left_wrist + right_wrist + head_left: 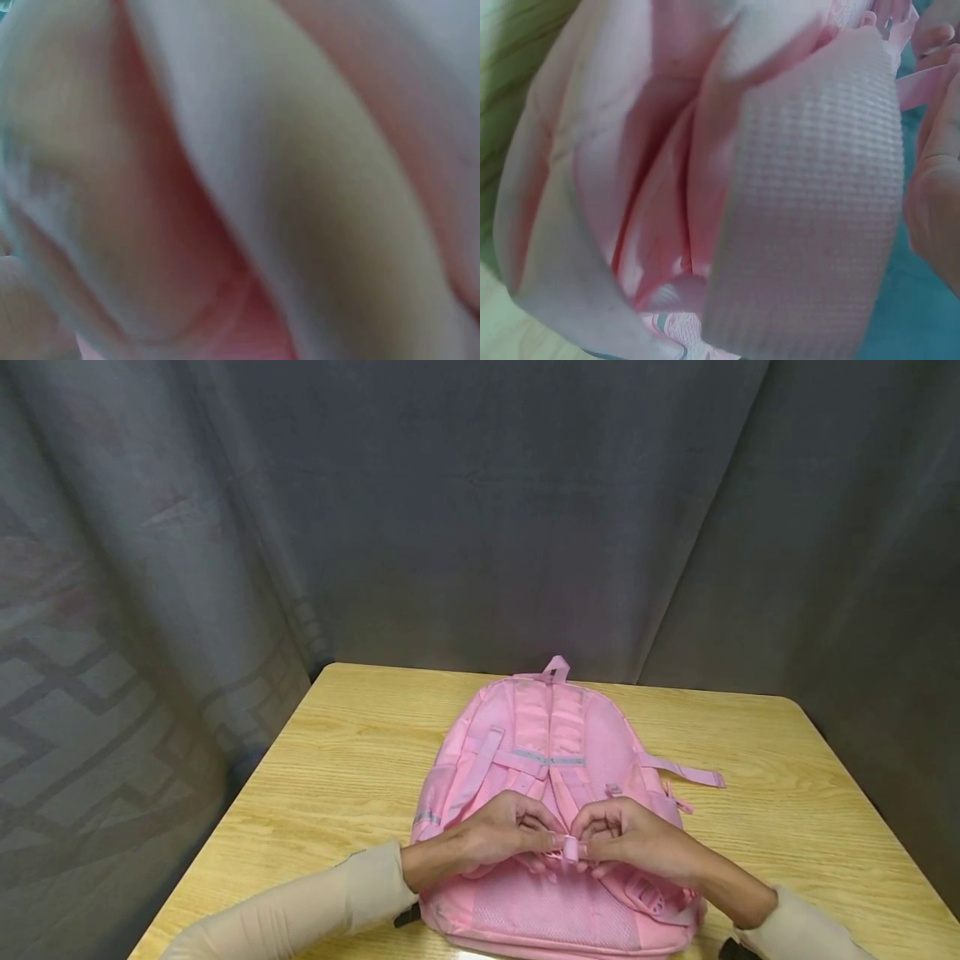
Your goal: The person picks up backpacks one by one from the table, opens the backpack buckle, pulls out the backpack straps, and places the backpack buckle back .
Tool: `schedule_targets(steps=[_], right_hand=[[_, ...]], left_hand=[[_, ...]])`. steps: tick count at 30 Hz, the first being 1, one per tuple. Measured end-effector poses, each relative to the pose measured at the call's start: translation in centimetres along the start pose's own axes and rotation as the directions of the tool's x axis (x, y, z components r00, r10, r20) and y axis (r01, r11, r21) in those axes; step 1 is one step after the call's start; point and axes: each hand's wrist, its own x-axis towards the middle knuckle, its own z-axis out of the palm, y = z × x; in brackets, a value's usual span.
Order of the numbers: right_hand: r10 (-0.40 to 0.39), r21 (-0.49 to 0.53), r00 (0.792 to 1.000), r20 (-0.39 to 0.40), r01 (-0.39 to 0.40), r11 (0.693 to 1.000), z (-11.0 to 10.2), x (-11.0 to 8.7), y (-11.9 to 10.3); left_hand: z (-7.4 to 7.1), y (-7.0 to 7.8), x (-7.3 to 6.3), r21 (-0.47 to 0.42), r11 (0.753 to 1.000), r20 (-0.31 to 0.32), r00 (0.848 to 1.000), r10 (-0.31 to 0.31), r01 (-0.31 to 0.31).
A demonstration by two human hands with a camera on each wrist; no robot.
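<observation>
A pink backpack point(558, 902) lies with its shoulder straps facing up. Over its lower middle, both hands meet at a small pale pink buckle point(571, 848) on a strap. My left hand point(506, 832) pinches it from the left with thumb and fingers. From the other side, my right hand point(637, 837) pinches it with bent fingers. Blurred fingers point(315, 180) fill the left wrist view. A wide pink webbing strap point(810, 202) crosses close before the right wrist camera, and a thin pink strap point(921, 86) runs to a hand at the right edge.
The backpack rests on a wooden table point(360, 735). One loose strap end point(693, 774) sticks out to its right, and a top loop point(556, 668) stands at the far end. Dark grey curtains point(480, 510) hang behind the table and along both sides.
</observation>
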Motion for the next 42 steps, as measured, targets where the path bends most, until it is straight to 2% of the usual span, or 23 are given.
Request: schedule_targets(steps=[5, 16, 22, 27, 36, 42], right_hand=[[0.037, 0.006, 0.999, -0.017, -0.036, 0.999, 0.1, -0.1, -0.1], [0.134, 0.140, 0.990, -0.035, -0.128, 0.982, 0.2, -0.3, 0.1], [0.136, 0.196, 0.991, -0.013, -0.131, 0.972, 0.4, -0.2, 0.3], [0.100, 0.197, 0.995, -0.001, -0.097, 0.976, 0.5, -0.1, 0.5], [-0.035, 0.021, 0.999, -0.011, 0.035, 0.999, 0.5, -0.2, 1.0], [-0.116, 0.004, 0.993, 0.005, 0.116, 0.993, 0.6, -0.3, 1.2]], left_hand=[[0.0, 0.1, 0.0, 0.001, 1.000, -0.005, 1.000, -0.002, 0.002], [-0.1, 0.0, 0.1, 0.010, 1.000, 0.003, 1.000, 0.013, -0.013], [-0.1, -0.1, 0.1, -0.005, 1.000, 0.013, 1.000, 0.020, -0.020], [-0.2, 0.0, 0.1, 0.000, 1.000, 0.017, 1.000, 0.022, -0.022], [0.0, 0.1, -0.1, -0.011, 1.000, 0.000, 1.000, 0.008, -0.008], [0.1, 0.1, -0.1, -0.029, 1.000, 0.009, 1.000, 0.007, -0.006]])
